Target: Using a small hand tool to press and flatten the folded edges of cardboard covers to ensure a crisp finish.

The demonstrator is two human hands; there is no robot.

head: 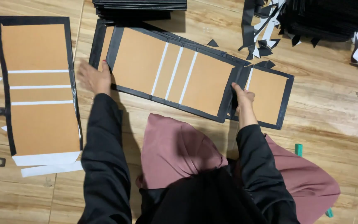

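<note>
**Brown board panel under both hands on floor**

Brown board panel, black-edged with white strips, lies on the wood floor. Left hand rests flat, fingers spread, on its left end. Right hand pinches the right edge, where it overlaps a smaller panel. Step judged: positioning the panel. Next move calls for square alignment. A second panel lies left.

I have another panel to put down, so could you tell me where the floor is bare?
Bare floor lies right of the small panel. It is crowded above, with black stacks and scraps.
</note>
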